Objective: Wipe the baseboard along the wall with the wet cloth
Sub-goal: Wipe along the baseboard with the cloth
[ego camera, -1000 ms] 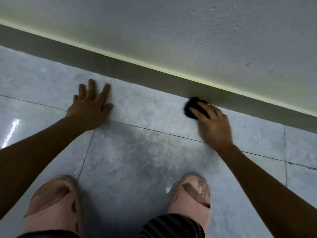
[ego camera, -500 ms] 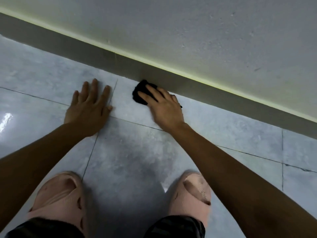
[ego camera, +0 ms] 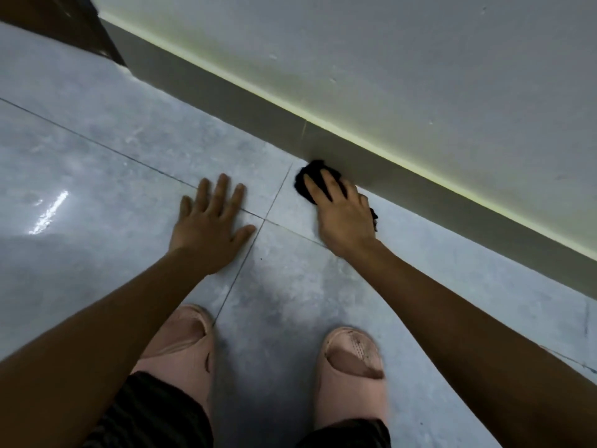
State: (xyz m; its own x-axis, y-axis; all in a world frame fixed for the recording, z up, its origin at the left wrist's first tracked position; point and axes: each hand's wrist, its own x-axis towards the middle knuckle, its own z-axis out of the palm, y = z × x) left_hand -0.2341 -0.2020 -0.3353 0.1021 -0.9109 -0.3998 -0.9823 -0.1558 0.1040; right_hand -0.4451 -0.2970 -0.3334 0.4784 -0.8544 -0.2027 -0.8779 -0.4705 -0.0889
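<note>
1. The right hand (ego camera: pixel 345 218) has its grip pressed down over a black cloth (ego camera: pixel 307 181), fingers (ego camera: pixel 315 189) spread across the top of it and holding it bunched underneath.
2. The cloth sits at the foot of the baseboard (ego camera: pixel 403 185), touching it where the floor (ego camera: pixel 113 176) meets the wall (ego camera: pixel 420 76); a bit of cloth also pokes out past the right edge of the hand.
3. The left hand (ego camera: pixel 210 227) lies flat on the floor, its grip spread wide and holding nothing, just beside the right hand.
4. It rests near a crossing of tile joints, its thumb just short of the crossing.
5. The baseboard is a grey band running diagonally from upper left to lower right, with a pale yellowish line along its top edge.
6. Two pink slippers (ego camera: pixel 352 373) stand on the floor below the hands, apart from each other.
7. A dark frame (ego camera: pixel 58 24) fills the upper left corner.
</note>
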